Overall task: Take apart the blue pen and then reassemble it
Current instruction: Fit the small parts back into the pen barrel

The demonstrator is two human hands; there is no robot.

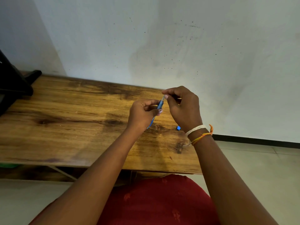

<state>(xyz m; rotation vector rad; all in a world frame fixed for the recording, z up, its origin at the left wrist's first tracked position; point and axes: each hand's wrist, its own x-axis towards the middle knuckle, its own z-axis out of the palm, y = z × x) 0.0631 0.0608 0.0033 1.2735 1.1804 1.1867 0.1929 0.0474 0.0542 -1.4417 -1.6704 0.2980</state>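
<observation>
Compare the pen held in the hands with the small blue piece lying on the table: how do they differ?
The blue pen is long and slim, held tilted above the wooden table by the left hand and right hand. The small blue piece is short and stubby, lying untouched on the table. Both are blue.

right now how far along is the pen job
Done: one small blue piece is off and lies on the table. In hand: left hand grips the blue pen; right hand pinches its upper tip. Left: any further dismantling, then reassembly.
</observation>
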